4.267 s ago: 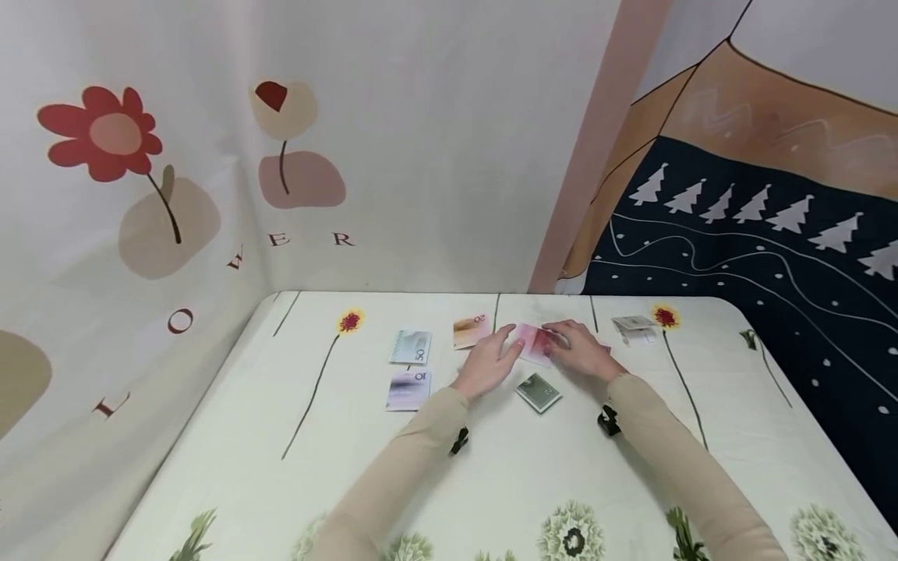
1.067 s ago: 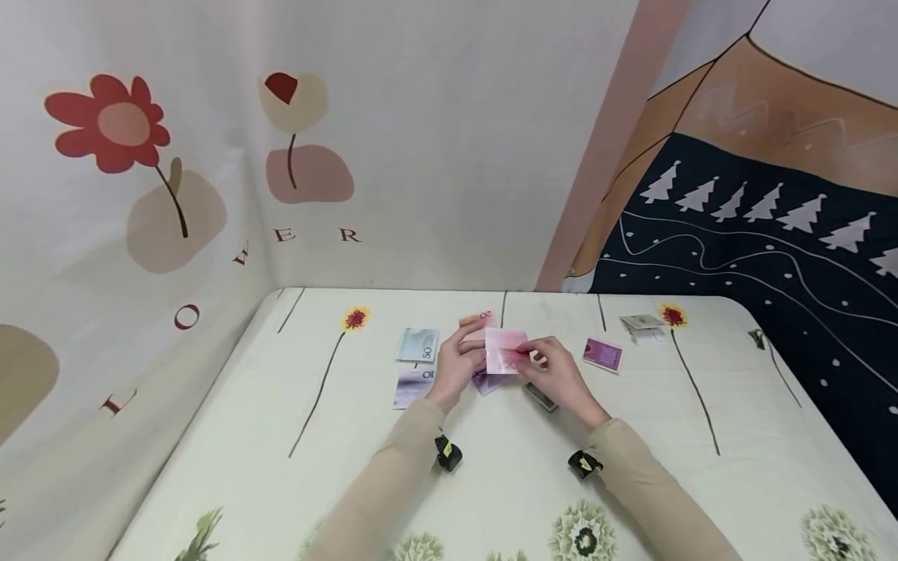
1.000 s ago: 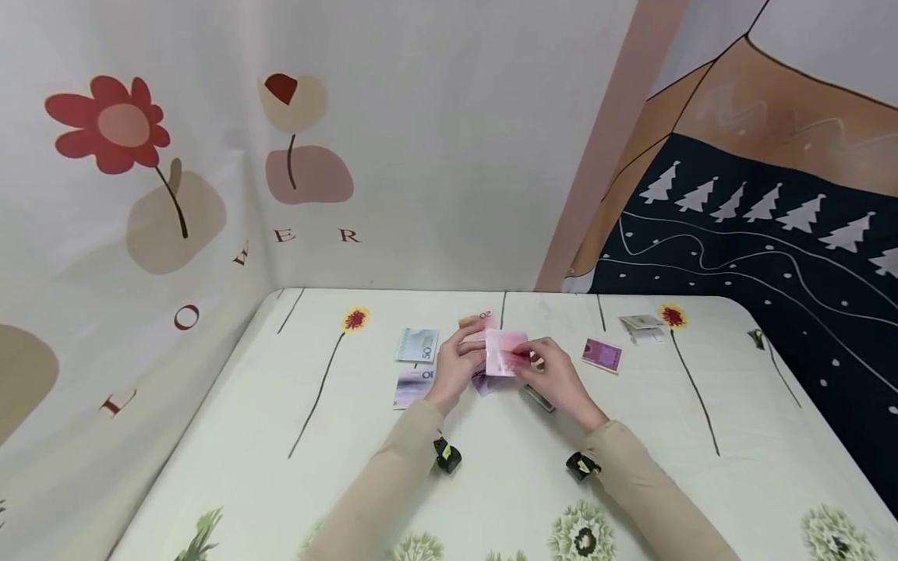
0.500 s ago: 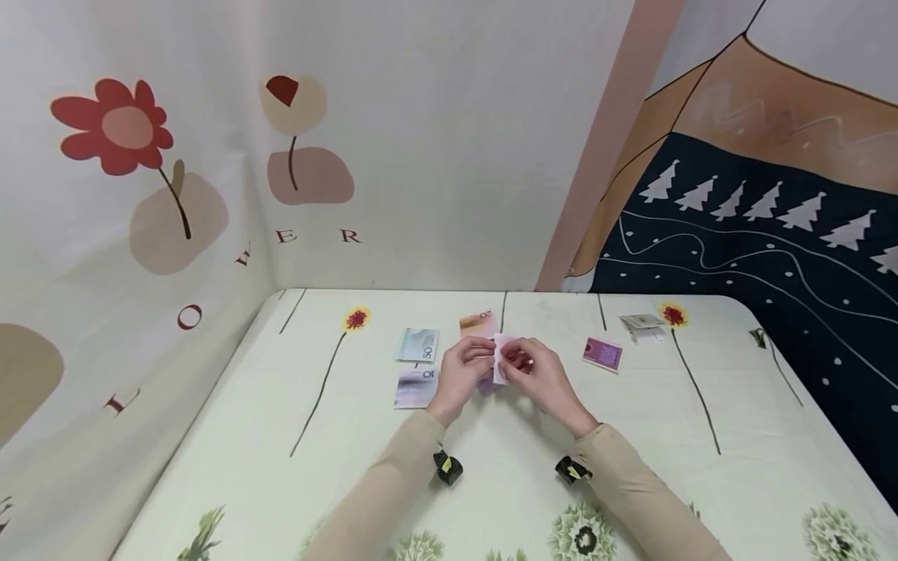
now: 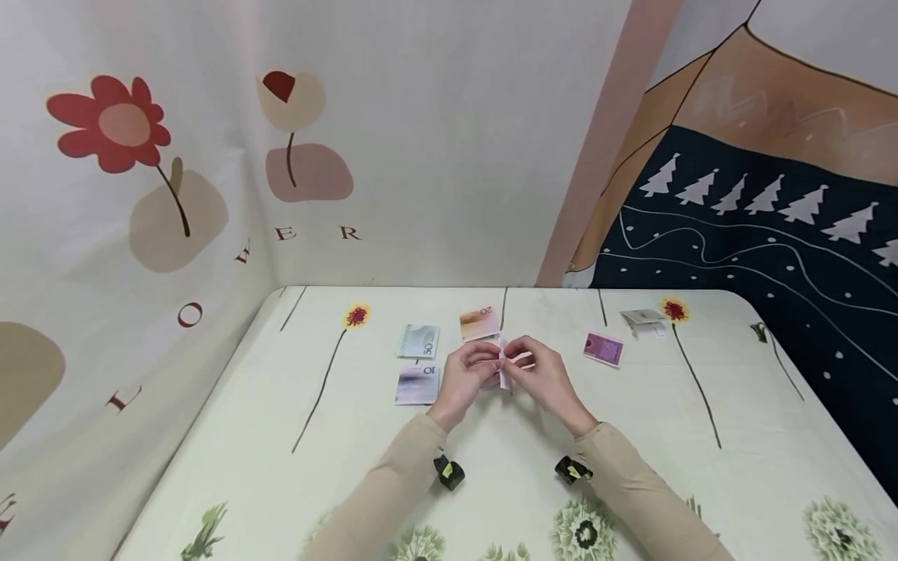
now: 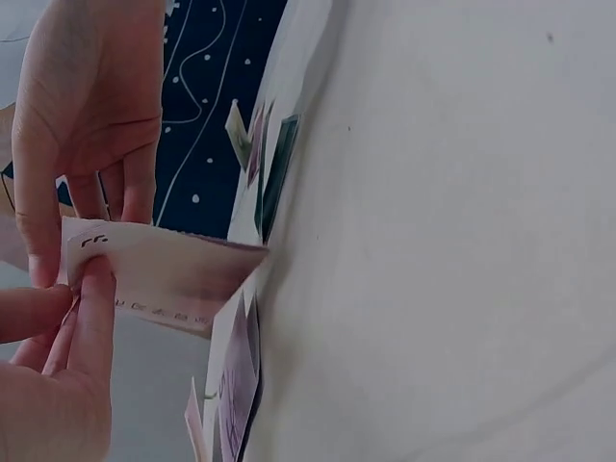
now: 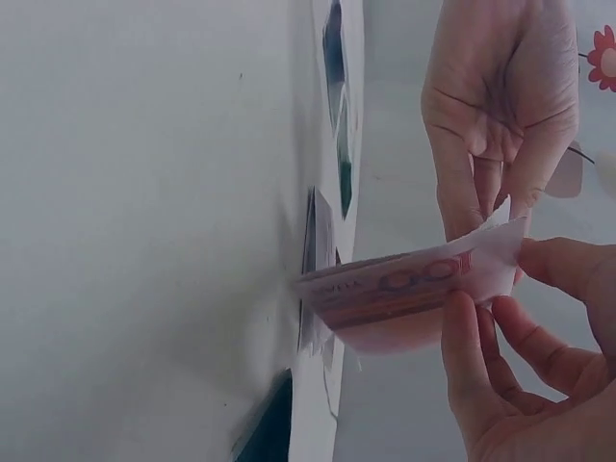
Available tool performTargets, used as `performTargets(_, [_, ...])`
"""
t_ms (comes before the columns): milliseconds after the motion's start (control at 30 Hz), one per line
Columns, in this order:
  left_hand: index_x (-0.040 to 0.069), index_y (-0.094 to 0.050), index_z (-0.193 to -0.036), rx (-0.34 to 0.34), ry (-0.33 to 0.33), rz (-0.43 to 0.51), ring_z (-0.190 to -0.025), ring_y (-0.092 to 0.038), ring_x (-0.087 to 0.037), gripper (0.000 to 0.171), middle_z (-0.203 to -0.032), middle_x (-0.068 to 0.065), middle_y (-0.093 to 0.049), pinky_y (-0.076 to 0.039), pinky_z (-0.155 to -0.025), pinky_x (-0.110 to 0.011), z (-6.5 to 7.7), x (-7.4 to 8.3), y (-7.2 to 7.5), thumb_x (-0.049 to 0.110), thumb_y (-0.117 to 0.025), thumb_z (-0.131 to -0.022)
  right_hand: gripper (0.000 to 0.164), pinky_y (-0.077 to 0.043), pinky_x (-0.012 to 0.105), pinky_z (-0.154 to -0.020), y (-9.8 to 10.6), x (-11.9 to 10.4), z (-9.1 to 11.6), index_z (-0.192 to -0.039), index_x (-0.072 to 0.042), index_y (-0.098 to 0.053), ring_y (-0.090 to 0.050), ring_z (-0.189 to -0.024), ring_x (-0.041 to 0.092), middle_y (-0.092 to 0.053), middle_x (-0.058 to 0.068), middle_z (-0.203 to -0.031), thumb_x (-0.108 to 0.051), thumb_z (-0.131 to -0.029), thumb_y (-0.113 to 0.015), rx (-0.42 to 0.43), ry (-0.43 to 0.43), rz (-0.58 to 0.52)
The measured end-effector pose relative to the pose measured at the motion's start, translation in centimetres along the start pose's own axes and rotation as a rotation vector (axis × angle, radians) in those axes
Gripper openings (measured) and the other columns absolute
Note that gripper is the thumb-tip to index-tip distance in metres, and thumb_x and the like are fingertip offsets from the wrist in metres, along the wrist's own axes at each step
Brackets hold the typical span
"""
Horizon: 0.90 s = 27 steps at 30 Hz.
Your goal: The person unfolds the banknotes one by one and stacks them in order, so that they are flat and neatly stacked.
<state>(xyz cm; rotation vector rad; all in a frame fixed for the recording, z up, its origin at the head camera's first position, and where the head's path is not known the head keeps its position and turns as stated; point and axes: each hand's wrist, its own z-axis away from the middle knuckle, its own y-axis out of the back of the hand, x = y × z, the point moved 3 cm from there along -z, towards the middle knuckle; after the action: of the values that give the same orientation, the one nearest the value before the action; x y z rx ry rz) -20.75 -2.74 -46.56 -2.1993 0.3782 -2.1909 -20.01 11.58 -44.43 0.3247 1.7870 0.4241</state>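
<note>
A pink 100 yuan banknote point(image 5: 505, 380), folded to a narrow strip in the head view, stands on edge between both hands. My left hand point(image 5: 461, 382) pinches its near end between thumb and fingers; in the left wrist view those fingers point(image 6: 94, 308) lie along its pale face. My right hand point(image 5: 550, 383) pinches the same banknote from the other side. The right wrist view shows the banknote point(image 7: 414, 289) doubled over, its fold halves slightly parted. Beneath the hands, a purple note point(image 6: 236, 390) is mostly hidden in the head view.
Folded notes lie around the hands: a blue-green 50 point(image 5: 418, 341), a violet 10 point(image 5: 417, 385), an orange-pink 20 point(image 5: 479, 322), a purple note point(image 5: 603, 350) and a grey one point(image 5: 642, 321). They rest on a flower-printed tablecloth point(image 5: 316, 483); curtains point(image 5: 421, 140) stand behind.
The pink banknote, on the table at first, was lifted and turned face-on, and is now folded narrower. My right hand has shifted left toward my left hand, covering the green note.
</note>
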Motion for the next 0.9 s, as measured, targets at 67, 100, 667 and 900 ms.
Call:
performTargets(67, [-0.015,-0.058,-0.107,0.0,0.005,0.004,-0.082,-0.064,-0.012,0.022,-0.093,-0.016,-0.068,-0.057,-0.076,-0.03,0.1,0.1,0.0,-0.013,-0.06,-0.086,0.016,-0.056,0.03,-0.071,0.0,0.1,0.1,-0.097,-0.003,-0.065,-0.066,-0.082,0.023,-0.066,0.009,-0.094,-0.003,-0.084,-0.073,0.003,-0.017,-0.016])
performTargets(100, [-0.015,-0.058,-0.108,0.001,0.009,0.0,-0.082,-0.064,-0.012,0.022,-0.093,-0.017,-0.068,-0.056,-0.077,-0.03,0.2,0.1,0.0,-0.013,-0.059,-0.086,0.015,-0.056,0.028,-0.07,0.1,0.1,0.1,-0.096,-0.002,-0.064,-0.066,-0.082,0.024,-0.066,0.01,-0.094,-0.002,-0.084,-0.073,0.006,-0.024,-0.026])
performTargets(667, [-0.011,-0.062,-0.11,0.007,0.094,-0.102,-0.094,-0.064,-0.024,0.026,-0.107,-0.024,-0.065,-0.055,-0.081,-0.032,0.8,0.3,1.9,-0.015,-0.058,-0.085,0.036,-0.056,0.029,-0.076,1.9,1.9,0.7,-0.122,0.001,-0.055,-0.067,-0.087,0.031,-0.065,0.021,-0.101,0.005,-0.087,-0.065,-0.028,-0.073,-0.131])
performTargets(900, [-0.01,-0.062,-0.11,0.046,0.099,-0.141,-0.091,-0.064,-0.022,0.026,-0.104,-0.02,-0.065,-0.055,-0.082,-0.033,1.2,0.3,2.8,-0.015,-0.056,-0.085,0.024,-0.055,0.025,-0.074,3.0,2.5,1.1,-0.11,0.001,-0.064,-0.067,-0.087,0.027,-0.066,0.017,-0.101,0.006,-0.087,-0.065,-0.016,-0.024,-0.076])
